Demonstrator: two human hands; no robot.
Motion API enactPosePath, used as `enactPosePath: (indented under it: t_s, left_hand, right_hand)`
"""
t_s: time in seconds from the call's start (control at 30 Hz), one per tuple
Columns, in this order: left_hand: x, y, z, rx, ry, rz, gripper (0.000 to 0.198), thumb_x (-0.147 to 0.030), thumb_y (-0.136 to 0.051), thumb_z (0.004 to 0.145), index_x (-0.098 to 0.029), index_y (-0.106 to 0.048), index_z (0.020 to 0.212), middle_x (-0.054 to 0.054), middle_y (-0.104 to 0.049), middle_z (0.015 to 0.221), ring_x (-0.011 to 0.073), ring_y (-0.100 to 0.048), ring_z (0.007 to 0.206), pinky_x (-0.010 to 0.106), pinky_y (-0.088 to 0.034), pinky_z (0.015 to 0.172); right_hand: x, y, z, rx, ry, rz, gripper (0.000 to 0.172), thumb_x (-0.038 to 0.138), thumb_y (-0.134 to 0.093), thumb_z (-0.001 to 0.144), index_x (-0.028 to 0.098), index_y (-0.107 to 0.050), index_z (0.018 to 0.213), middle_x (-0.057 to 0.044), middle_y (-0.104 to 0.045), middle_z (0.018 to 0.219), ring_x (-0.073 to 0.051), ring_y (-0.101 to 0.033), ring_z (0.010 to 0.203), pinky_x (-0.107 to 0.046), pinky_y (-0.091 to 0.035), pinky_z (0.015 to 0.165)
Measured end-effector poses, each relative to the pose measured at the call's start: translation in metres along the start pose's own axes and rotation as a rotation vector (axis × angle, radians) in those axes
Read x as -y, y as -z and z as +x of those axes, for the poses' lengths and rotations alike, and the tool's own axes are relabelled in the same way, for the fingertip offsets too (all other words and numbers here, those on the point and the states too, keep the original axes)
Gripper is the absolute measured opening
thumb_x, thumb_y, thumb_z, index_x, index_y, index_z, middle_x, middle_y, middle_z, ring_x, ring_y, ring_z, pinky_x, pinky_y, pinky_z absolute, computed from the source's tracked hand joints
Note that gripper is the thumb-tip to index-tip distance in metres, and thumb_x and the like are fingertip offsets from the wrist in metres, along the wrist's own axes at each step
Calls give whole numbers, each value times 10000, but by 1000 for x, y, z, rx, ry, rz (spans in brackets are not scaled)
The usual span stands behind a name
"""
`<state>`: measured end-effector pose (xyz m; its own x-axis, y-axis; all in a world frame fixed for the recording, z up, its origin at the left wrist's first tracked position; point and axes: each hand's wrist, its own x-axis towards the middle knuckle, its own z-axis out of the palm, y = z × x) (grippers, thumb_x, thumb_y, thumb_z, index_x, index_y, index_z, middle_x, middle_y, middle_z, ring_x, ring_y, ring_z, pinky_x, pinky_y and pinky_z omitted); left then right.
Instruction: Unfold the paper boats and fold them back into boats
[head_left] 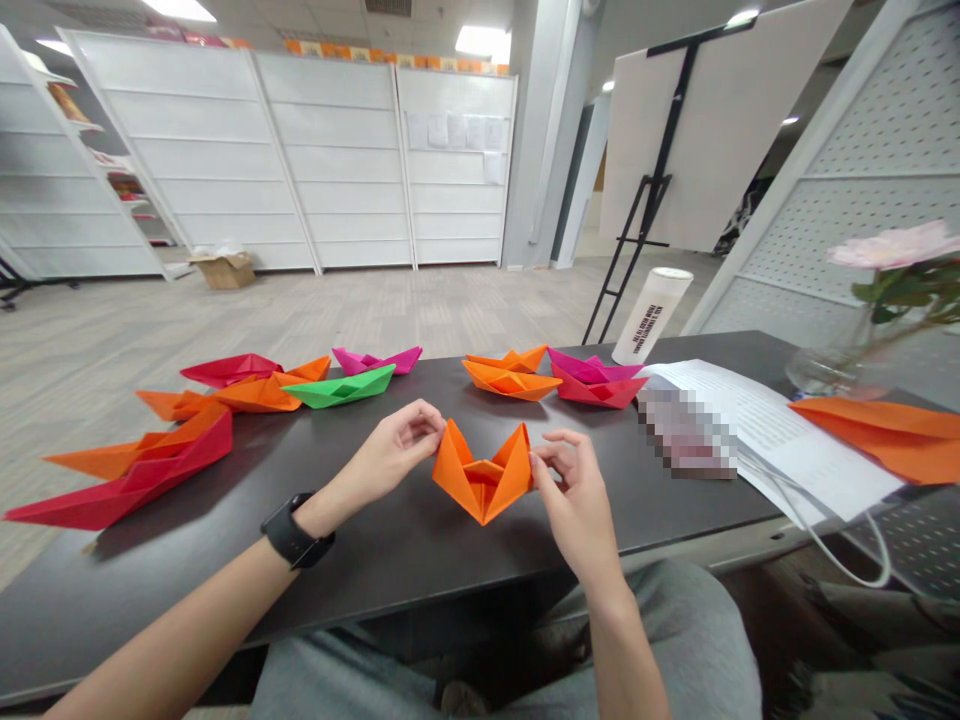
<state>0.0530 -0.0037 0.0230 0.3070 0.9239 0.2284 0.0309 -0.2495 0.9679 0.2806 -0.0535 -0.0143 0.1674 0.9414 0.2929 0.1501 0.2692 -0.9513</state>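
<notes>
Orange folded paper [484, 500], one: held crosswise, long axis spanning between left hand [399, 447] and right hand [574, 495], neither nearer; each grip pinched narrow at an outer peak.

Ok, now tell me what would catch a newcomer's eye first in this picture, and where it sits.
Front and centre, an orange folded paper held between the left hand and right hand. Beyond the left hand, the green paper boat stands out as the only green one on the dark table. At the far right edge, a pale pink flower draws the eye.
</notes>
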Motion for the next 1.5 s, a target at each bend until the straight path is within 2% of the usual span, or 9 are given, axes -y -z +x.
enactPosePath:
  t_s: [0.13,0.37,0.5,0.7,0.93,1.13,1.3,1.4,1.5]
  left_hand:
    - [0,1,0,27,45,84,131,-279,-678,784,-158,-635,813,24,-651,817,161,-602,790,290,-491,778]
    - [-2,2,-2,141,119,83,244,-351,-684,810,-136,-731,915,78,-699,971,213,-627,930,327,-489,873]
    - [4,2,-1,63,93,11,204,-320,-783,727,-132,-745,796,63,-695,882,192,-623,851,308,-501,828]
    - [13,4,2,-136,109,-134,185,-274,-845,659,-143,-728,716,32,-701,806,151,-620,755,260,-504,740]
    - [13,3,3,-265,147,-245,245,-222,-875,604,-127,-691,736,3,-700,719,119,-636,687,238,-519,735]
    - [10,1,2,-193,153,-309,319,-241,-849,663,-155,-558,759,11,-720,840,137,-684,770,254,-564,734]
    - [9,-2,2,-232,99,-348,392,-236,-847,677,-178,-490,830,-7,-704,871,126,-704,767,246,-586,729]
    - [12,-3,1,-203,103,-356,487,-207,-862,654,-211,-478,953,-22,-705,892,141,-717,767,262,-595,712]
    - [14,-2,0,-90,188,-296,544,-196,-871,641,-180,-568,1092,51,-730,994,194,-727,845,315,-605,753]
  right_hand:
    - [-6,1,2,6,19,-72,161,351,-560,912,208,-631,928,-56,-673,910,-192,-639,830,-283,-537,700]
    - [1,-2,2,54,65,-59,261,359,-556,911,190,-738,992,-81,-673,963,-201,-646,865,-272,-555,676]
    - [-3,-4,3,-27,3,3,255,402,-661,848,180,-748,938,-75,-698,924,-211,-664,857,-294,-569,711]
    - [-14,-2,8,-234,-124,164,320,444,-764,747,158,-740,889,-87,-750,876,-239,-698,815,-380,-585,776]
    - [-14,-3,11,-311,-168,423,302,391,-835,670,169,-701,824,-47,-723,827,-206,-689,790,-359,-598,748]
    - [-11,-1,11,-224,-165,485,331,349,-846,659,194,-620,845,-32,-699,889,-196,-687,838,-354,-597,767]
    - [-10,-5,12,-325,-186,568,515,303,-886,582,254,-534,955,64,-605,779,-152,-665,750,-366,-611,750]
    - [-10,-10,10,-255,-196,502,403,365,-852,633,215,-577,888,19,-618,814,-173,-666,797,-368,-609,776]
    - [-9,-14,8,-190,-191,442,344,407,-817,676,199,-566,783,-21,-644,860,-195,-669,842,-381,-606,803]
